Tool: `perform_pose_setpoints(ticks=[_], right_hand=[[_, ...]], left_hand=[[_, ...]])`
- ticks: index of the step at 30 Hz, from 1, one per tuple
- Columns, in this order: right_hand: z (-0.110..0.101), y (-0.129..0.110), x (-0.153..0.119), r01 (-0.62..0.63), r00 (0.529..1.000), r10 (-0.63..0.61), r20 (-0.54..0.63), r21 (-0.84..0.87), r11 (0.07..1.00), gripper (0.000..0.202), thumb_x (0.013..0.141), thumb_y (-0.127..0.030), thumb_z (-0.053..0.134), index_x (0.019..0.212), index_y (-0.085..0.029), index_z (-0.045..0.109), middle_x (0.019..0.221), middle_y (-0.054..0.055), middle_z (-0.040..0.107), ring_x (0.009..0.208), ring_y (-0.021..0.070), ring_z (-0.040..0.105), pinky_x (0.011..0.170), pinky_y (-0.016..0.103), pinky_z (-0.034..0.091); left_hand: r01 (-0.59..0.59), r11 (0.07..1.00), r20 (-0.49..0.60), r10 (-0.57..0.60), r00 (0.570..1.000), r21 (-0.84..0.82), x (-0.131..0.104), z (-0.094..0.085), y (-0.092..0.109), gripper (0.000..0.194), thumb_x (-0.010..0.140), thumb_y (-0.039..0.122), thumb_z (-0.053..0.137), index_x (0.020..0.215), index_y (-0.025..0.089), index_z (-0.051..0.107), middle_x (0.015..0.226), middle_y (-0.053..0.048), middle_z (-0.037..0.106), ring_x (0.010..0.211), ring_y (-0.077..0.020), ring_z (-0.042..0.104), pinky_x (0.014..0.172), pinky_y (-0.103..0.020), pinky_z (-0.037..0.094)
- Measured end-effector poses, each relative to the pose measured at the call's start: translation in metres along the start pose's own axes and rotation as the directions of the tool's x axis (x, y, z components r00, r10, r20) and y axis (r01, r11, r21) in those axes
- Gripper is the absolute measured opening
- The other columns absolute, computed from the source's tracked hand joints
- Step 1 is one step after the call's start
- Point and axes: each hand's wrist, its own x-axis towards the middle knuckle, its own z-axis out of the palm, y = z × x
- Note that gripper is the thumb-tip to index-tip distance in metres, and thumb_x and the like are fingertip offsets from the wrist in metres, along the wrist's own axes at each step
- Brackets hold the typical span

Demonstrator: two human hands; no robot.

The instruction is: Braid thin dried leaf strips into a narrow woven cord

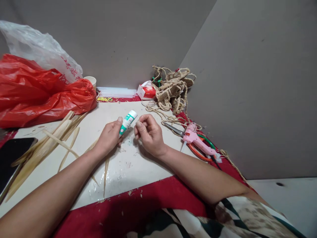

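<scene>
Two bare hands meet over the middle of the white sheet on the red-covered worktop. The left hand has its grip closed around a green-and-white tube, which tilts with its white end up and toward the right hand, a small gap between them. The right grip is curled, thumb near the fingertips; whether it pinches something small, I cannot tell. Pale sheet shows behind the tube and in front of both wrists, down to a slanting near edge where red cloth takes over. On the left, dried leaf strips, a phone and a red bag crowd the room. On the right, a pink glue gun and pliers line the edge near the forearm; braided cord heaps against the grey wall.
</scene>
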Motion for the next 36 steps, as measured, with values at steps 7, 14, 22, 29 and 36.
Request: perform_pose_setpoints(ticks=[7,14,22,29,36], right_hand=[[-0.001,-0.004,0.014,-0.07,0.966,0.127,-0.223,0.248,0.966,0.018,0.087,-0.037,0.058,0.086,-0.022,0.048,0.09,0.001,0.062,0.077,0.0112,0.061,0.055,0.02,0.05],[-0.01,0.004,0.032,-0.402,0.741,0.665,-0.092,0.733,0.549,0.019,0.082,-0.019,0.058,0.07,-0.019,0.044,0.06,-0.002,0.056,0.059,0.0112,0.058,0.065,0.028,0.055],[-0.021,-0.012,0.04,-0.358,0.843,0.53,-0.088,0.644,0.676,0.037,0.074,-0.026,0.07,0.067,-0.02,0.035,0.051,-0.01,0.033,0.041,0.004,0.031,0.04,0.016,0.035],[-0.031,-0.043,0.042,-0.114,0.96,0.215,-0.177,0.454,0.884,0.031,0.078,-0.037,0.068,0.081,-0.022,0.041,0.05,-0.011,0.035,0.039,0.0046,0.024,0.036,0.014,0.021],[-0.037,-0.043,0.05,-0.068,0.939,0.212,-0.272,0.456,0.887,0.033,0.074,-0.036,0.072,0.078,-0.021,0.042,0.048,-0.012,0.031,0.038,0.0041,0.021,0.035,0.014,0.016]], left_hand=[[0.303,0.798,0.181,-0.244,0.953,-0.52,0.004,-0.008,0.01,0.047,0.086,0.059,0.043,0.079,0.015,0.057,0.05,0.003,0.048,0.034,-0.0063,0.034,0.042,-0.024,0.041],[0.331,0.866,0.382,-0.181,0.906,-0.375,0.0,-0.011,0.009,0.031,0.08,0.044,0.063,0.079,0.014,0.059,0.059,0.0,0.058,0.044,-0.0075,0.049,0.045,-0.022,0.043],[0.224,0.974,0.454,-0.2,0.869,-0.001,-0.006,-0.003,0.001,0.032,0.078,0.045,0.066,0.074,0.016,0.053,0.053,0.002,0.053,0.037,-0.0051,0.04,0.037,-0.02,0.03],[0.323,0.816,0.343,-0.165,0.925,-0.479,0.0,-0.015,0.008,0.031,0.082,0.045,0.062,0.082,0.017,0.049,0.067,0.003,0.051,0.044,-0.0027,0.038,0.041,-0.016,0.026],[0.366,0.73,0.387,-0.15,0.91,-0.577,-0.002,-0.019,0.012,0.032,0.079,0.044,0.064,0.088,0.015,0.053,0.066,0.001,0.053,0.047,-0.005,0.042,0.045,-0.018,0.031]])
